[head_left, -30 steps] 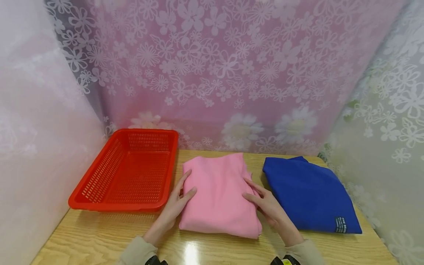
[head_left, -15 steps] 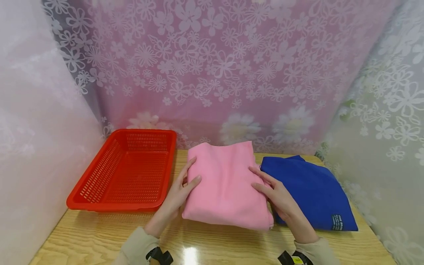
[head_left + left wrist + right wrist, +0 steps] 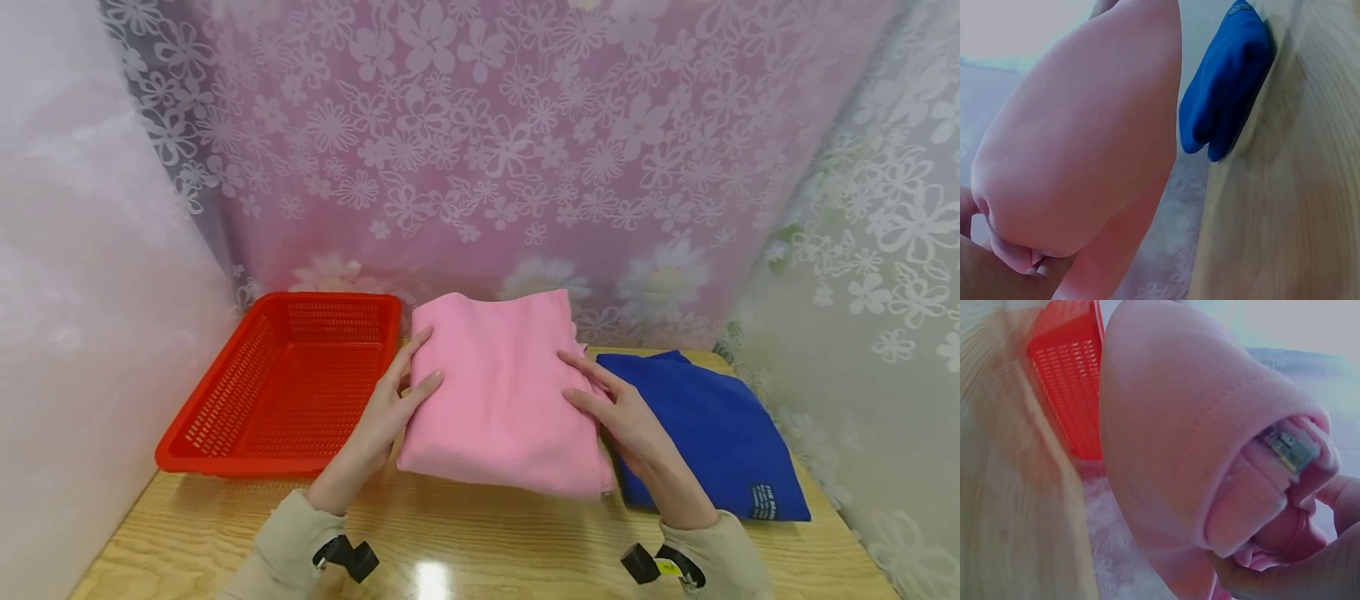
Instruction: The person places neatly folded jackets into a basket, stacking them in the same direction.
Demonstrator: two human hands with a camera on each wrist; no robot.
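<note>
A folded pink garment (image 3: 502, 400) hangs a little above the table in the head view, tilted with its far edge higher. My left hand (image 3: 382, 412) grips its left side, thumb on top and the other fingers partly hidden beneath. On the opposite side my right hand (image 3: 633, 429) holds it in the same way. The left wrist view shows the rounded fold of the pink cloth (image 3: 1079, 131) pinched by the left hand (image 3: 1004, 275). Seen from the right wrist, layered edges and a small sewn-in label (image 3: 1291, 450) show above the right hand (image 3: 1310, 572).
A red perforated plastic basket (image 3: 281, 467) stands on the table at the left, with nothing inside it. To the right lies a folded blue garment (image 3: 712, 450) with a printed patch. Flowered curtains (image 3: 480, 167) enclose the wooden table (image 3: 480, 542) at the back and sides.
Both hands have raised the pink garment off the table and moved it away from me. Over the last half second it has also shifted slightly left. The basket and blue garment stay put.
</note>
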